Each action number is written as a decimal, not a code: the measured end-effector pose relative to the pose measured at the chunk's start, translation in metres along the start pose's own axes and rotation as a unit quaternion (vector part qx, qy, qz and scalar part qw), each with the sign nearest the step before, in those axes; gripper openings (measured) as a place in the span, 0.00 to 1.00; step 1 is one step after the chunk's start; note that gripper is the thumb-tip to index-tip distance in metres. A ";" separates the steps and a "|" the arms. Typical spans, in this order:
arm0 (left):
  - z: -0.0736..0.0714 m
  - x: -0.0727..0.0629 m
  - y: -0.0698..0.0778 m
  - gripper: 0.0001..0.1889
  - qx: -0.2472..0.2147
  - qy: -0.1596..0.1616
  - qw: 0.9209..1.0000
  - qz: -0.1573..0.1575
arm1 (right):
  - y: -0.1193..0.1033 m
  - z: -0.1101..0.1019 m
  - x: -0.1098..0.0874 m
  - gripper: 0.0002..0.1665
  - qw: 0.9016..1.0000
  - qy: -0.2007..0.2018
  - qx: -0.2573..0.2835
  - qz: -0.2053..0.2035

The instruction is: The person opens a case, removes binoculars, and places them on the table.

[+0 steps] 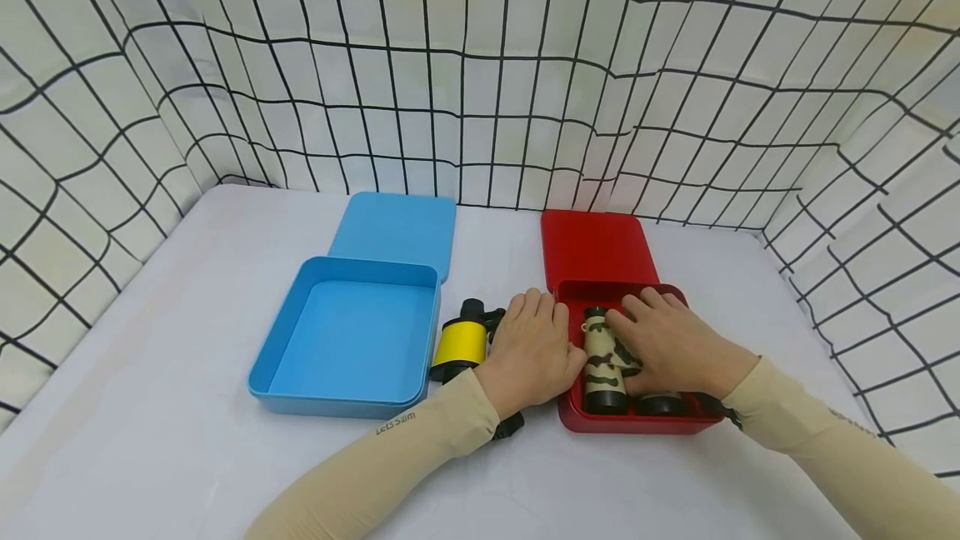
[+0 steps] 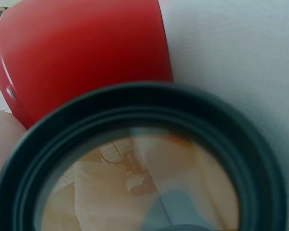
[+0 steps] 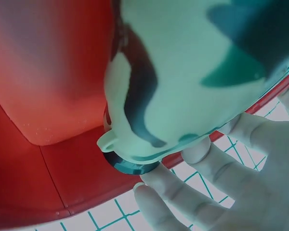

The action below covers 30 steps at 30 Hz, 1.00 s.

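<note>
Camouflage-patterned binoculars (image 1: 602, 357) lie in the open red box (image 1: 637, 423). Over their right barrel my right hand (image 1: 671, 344) grips, thumb between the barrels; in the right wrist view its fingers (image 3: 216, 168) run along the camouflage barrel (image 3: 173, 91). Left of the box, on the table, are yellow-and-black binoculars (image 1: 460, 342). My left hand (image 1: 528, 352) holds their right barrel, most of it hidden under the palm, with the thumb overlapping the red box's left rim. The left wrist view shows a black-rimmed lens (image 2: 33, 159) close up beside the red box wall (image 2: 96, 48).
A blue box (image 1: 345, 340) stands to the left, its lid (image 1: 397, 227) folded back. The red lid (image 1: 597, 248) is folded back too. White cloth covers the table (image 1: 172, 340). Black wire mesh (image 1: 461, 57) over white sheeting surrounds the back and sides.
</note>
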<state>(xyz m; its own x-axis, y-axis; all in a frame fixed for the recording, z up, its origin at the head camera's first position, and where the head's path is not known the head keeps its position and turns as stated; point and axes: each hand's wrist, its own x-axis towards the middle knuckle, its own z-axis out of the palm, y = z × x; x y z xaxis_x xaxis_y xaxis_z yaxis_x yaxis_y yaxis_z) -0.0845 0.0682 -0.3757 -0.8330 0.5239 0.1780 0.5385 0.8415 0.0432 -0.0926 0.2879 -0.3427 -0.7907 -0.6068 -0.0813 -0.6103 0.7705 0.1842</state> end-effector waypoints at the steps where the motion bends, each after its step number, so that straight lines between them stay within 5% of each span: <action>1: 0.000 0.000 0.000 0.16 0.000 -0.001 1.000 -0.001 | 0.000 -0.001 0.000 0.47 1.000 -0.001 0.001 0.001; 30: 0.001 -0.001 -0.001 0.15 0.002 -0.007 1.000 -0.004 | 0.005 -0.021 -0.010 0.48 1.000 0.005 -0.009 0.011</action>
<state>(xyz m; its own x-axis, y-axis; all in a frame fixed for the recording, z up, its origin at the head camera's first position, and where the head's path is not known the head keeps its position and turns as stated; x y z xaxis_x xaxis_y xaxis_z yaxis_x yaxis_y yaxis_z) -0.0845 0.0673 -0.3764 -0.8391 0.5190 0.1630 0.5314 0.8461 0.0414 -0.0868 0.2934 -0.3205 -0.8031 -0.5920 -0.0674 -0.5918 0.7797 0.2044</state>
